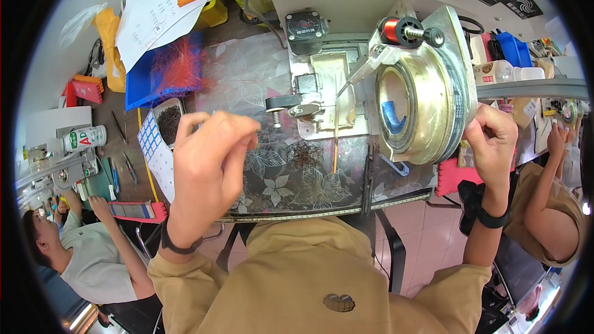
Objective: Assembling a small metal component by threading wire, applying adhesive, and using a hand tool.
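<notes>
My left hand (210, 158) is raised over the left part of the table, its fingers curled into a pinch. Anything between those fingertips is too small to make out. Thumb and forefinger of my right hand (495, 145) press together beside the right edge of a large ring-shaped wheel (427, 105); what they hold, if anything, I cannot see. The wheel belongs to a winding machine (337, 80). Above it sits a spool of red-copper wire (391, 28) with a black knob (434, 37). A thin pointed arm (359, 77) reaches down left toward the small metal clamp (306, 110).
A blue tray (141, 83) holds red wire strands (179, 68), beside a small box of dark strands (168, 122). A dark wire tangle (304, 154) and a blue tool (394, 165) lie near the front edge. Co-workers (99, 253) sit on both sides.
</notes>
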{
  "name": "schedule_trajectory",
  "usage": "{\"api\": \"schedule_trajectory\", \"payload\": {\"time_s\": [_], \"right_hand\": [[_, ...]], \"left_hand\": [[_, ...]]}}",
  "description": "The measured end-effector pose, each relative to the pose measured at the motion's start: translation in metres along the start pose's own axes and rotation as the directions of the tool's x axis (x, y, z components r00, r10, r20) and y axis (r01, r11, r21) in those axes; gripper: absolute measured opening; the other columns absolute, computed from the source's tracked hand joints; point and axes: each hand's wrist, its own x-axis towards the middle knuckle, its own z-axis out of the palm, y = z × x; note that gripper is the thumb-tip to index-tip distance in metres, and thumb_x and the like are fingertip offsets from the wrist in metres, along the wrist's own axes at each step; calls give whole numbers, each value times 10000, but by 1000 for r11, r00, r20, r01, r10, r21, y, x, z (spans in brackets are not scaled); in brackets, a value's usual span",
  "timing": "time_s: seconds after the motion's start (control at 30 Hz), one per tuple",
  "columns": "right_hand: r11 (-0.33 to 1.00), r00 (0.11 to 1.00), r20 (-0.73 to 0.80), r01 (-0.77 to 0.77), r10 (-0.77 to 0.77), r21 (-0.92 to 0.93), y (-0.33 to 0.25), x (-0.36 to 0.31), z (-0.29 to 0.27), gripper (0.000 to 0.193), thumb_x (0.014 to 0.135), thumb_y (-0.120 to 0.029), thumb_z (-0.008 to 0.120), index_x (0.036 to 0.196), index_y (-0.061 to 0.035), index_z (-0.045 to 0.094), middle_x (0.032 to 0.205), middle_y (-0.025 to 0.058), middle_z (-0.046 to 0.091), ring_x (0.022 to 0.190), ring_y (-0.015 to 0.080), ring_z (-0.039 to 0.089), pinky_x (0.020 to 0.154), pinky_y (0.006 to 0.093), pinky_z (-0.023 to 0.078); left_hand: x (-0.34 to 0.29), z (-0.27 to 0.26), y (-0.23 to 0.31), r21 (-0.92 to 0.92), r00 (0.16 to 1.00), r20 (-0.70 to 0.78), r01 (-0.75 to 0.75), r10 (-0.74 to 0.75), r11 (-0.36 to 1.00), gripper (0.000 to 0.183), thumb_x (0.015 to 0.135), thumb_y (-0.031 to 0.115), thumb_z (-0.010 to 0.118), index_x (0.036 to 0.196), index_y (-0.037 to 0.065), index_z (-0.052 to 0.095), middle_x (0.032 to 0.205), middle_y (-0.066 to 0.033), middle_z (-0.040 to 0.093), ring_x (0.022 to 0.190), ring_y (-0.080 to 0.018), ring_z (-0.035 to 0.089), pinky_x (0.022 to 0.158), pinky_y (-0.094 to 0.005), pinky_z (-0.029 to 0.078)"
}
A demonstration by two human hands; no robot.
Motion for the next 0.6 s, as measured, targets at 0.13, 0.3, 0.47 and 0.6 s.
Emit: {"api": "schedule_trajectory", "payload": {"time_s": [0.13,0.3,0.47,0.6], "right_hand": [[996,1000,0,1,-1,-84,-4,5,6,244,835,3,656,661,5,484,572,-1,398,517,70,318,489,266,231],[990,999,-36,21,-26,-138,-1,6,13,165,782,34,646,706,20,501,586,26,374,507,86,307,481,277,226],[979,998,-32,44,-51,-200,-10,14,15,54,770,38,638,765,34,584,590,30,431,505,83,328,478,263,243],[974,999,-15,33,-37,-222,-2,11,16,83,777,24,625,852,35,659,602,38,491,518,64,358,479,243,262]], "left_hand": [[2,8,-14,12,999,-42,10,-9,1000,200,805,-71,630,945,71,644,753,-26,630,664,-207,592,760,-328,389],[10,17,-26,26,999,-37,36,-35,999,168,816,-40,637,929,83,652,751,-18,629,658,-206,584,772,-333,386],[6,23,-30,-5,1000,9,7,-7,1000,143,869,-41,623,952,75,638,748,-5,661,691,-185,578,774,-319,369],[1,32,-30,-124,996,40,86,-82,988,120,870,-27,619,935,73,636,749,-11,656,675,-177,611,783,-324,381]]}}
